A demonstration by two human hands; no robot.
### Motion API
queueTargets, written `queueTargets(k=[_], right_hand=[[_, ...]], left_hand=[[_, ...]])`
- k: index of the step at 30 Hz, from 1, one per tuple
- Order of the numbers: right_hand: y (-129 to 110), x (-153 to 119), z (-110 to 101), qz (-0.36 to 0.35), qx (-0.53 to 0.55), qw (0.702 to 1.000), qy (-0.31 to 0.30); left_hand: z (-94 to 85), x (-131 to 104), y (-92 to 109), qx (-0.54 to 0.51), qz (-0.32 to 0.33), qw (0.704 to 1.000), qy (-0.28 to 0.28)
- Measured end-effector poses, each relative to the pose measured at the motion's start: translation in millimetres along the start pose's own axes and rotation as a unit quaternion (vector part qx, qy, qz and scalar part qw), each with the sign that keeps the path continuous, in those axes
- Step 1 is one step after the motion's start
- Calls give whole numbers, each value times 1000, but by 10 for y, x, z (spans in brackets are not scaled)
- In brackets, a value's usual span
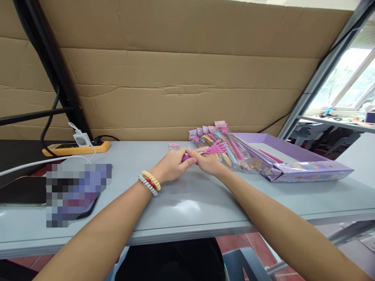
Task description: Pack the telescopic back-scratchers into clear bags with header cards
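Observation:
A pink hand-shaped tool (216, 148) with a purple handle lies across both hands above the middle of the table. My left hand (173, 164) is closed around the purple handle. My right hand (207, 160) is closed on the same tool, close against the left, near where the metal neck meets the handle. Just behind the hands lies a small pink card (174, 145) in a clear bag on the table. To the right, several bagged tools (231, 150) in pink, blue and yellow are fanned out beside the purple box.
An open purple box (315, 171) stands at the right on the grey table (187, 210). At the left are a dark phone (23, 191), a partly blurred object (77, 191) and a yellow power strip (101, 147) with cables. Cardboard (190, 93) rises behind.

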State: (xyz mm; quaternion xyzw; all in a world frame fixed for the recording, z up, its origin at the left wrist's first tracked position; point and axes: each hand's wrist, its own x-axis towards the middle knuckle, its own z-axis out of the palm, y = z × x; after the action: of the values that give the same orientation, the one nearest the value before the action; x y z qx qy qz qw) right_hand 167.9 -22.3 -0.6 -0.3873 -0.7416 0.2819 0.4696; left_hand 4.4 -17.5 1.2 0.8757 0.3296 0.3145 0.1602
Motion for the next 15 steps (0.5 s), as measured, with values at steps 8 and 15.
queueTargets(k=[8, 15], right_hand=[[-195, -68, 49, -31, -110, 991, -65], [-283, -129, 106, -44, -161, 981, -96]], left_hand=[[-85, 67, -188, -9, 63, 996, -55], [-157, 96, -222, 48, 71, 993, -77]])
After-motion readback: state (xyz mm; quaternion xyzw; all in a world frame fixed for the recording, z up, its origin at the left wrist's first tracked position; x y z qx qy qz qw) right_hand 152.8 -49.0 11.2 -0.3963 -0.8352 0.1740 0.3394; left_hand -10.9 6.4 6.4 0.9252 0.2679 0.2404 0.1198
